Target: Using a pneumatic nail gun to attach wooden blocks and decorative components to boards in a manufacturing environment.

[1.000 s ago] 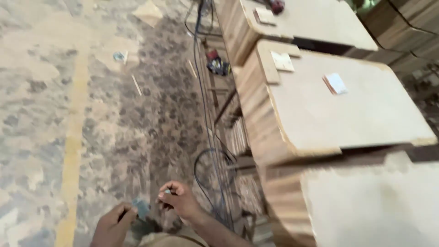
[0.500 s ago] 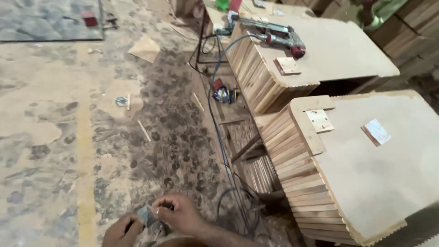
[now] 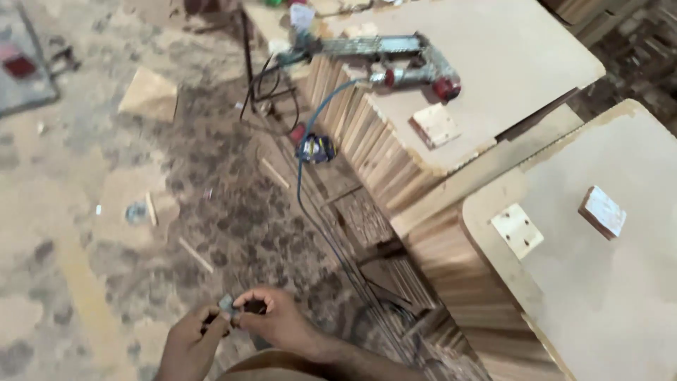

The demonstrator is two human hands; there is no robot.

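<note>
Since half a second ago the view has swung up and left: the power tool (image 3: 395, 60) that sat near the top edge now lies well inside the picture, and both hands have shifted right along the bottom edge.

Left hand (image 3: 189, 346) and right hand (image 3: 278, 321) meet low in the view, above the dusty floor (image 3: 84, 212). Between them sits a small grey object (image 3: 227, 305), blocky, blurred; its material cannot be told. Fingers of both hands are curled and pressed in, pinching it from either side; the right hand also covers something dark that is too blurred to make out.

Floor: mottled concrete caked with pale sawdust, thin wood slivers scattered, a flat tan board offcut (image 3: 149, 94) near the top left.

Right side: two benches of stacked slats topped with smooth pale board, rounded corners. On the far bench (image 3: 522, 49) the power tool lies near the left edge, metal body with red end, and a small square wood block (image 3: 435, 125) rests near the front edge. The near bench (image 3: 635, 296) carries a pale square plate (image 3: 517, 230) with holes near its left edge and a wood block (image 3: 602, 212) beside it.

A blue cable (image 3: 310, 190) runs down from the far bench past a small blue-and-yellow item (image 3: 315, 149) on the lower slats.
</note>
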